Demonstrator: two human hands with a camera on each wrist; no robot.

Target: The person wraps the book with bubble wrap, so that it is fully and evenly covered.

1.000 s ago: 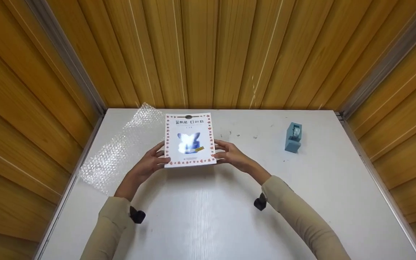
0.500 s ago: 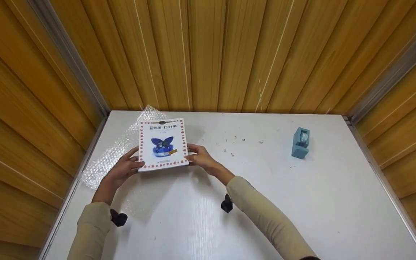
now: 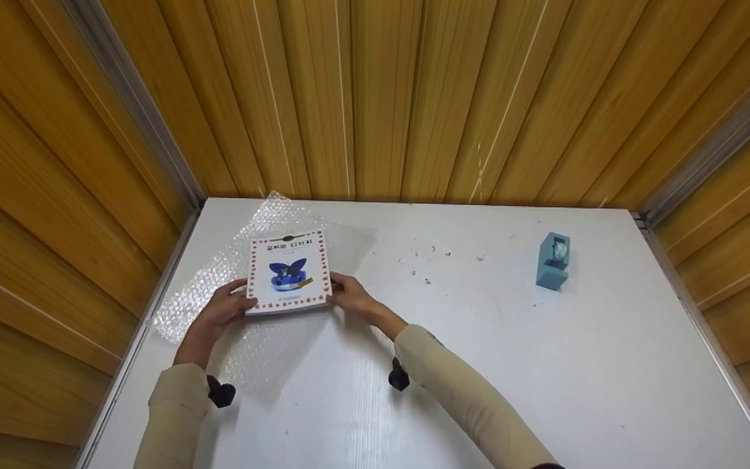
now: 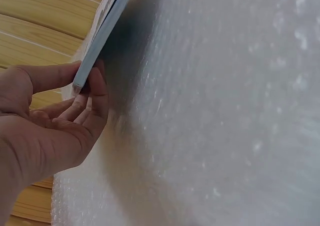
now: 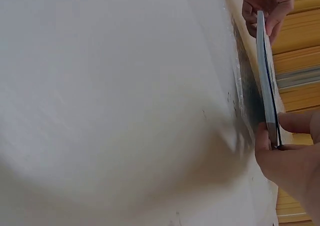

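A white book (image 3: 291, 260) with a red leaf border and a blue winged picture lies between both hands, cover up. My left hand (image 3: 224, 305) pinches its left edge near the lower corner, thumb on the cover and fingers beneath. At the opposite edge, my right hand (image 3: 354, 298) grips it the same way. Under the book spreads a sheet of clear bubble wrap (image 3: 261, 355). The left wrist view shows the book's page edge (image 4: 102, 33) held over the wrap with a gap and a shadow below. From the right wrist, the book (image 5: 267, 80) appears edge-on, raised.
A blue tape dispenser (image 3: 553, 262) with a clear roll stands on the right part of the white table (image 3: 479, 365). Small dark marks dot the tabletop right of the book. Wood-look panels (image 3: 381, 98) wall the table at the back and sides.
Both hands have carried the book left, over the bubble wrap, and then lowered it a little. The grip on both edges looks the same. The head view has shifted slightly.
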